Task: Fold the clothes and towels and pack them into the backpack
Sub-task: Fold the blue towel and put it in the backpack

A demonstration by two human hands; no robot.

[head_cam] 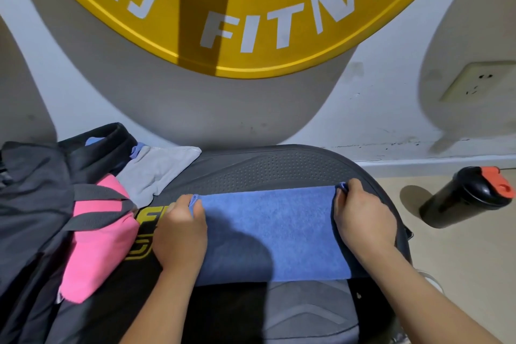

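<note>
A blue towel (270, 229) lies spread flat across a dark grey padded seat (279, 170). My left hand (181, 234) pinches the towel's far left corner and my right hand (360, 218) pinches its far right corner. At the left sits a black backpack (36, 193) with grey straps. A pink garment (97, 246) lies against it under the straps. Behind the pink garment a grey towel (159, 170) lies folded on the seat's back left part.
A black shaker bottle (466, 195) with a red lid lies on the beige floor at the right. A white wall with a yellow round sign (251, 8) and a socket (480, 81) stands right behind the seat.
</note>
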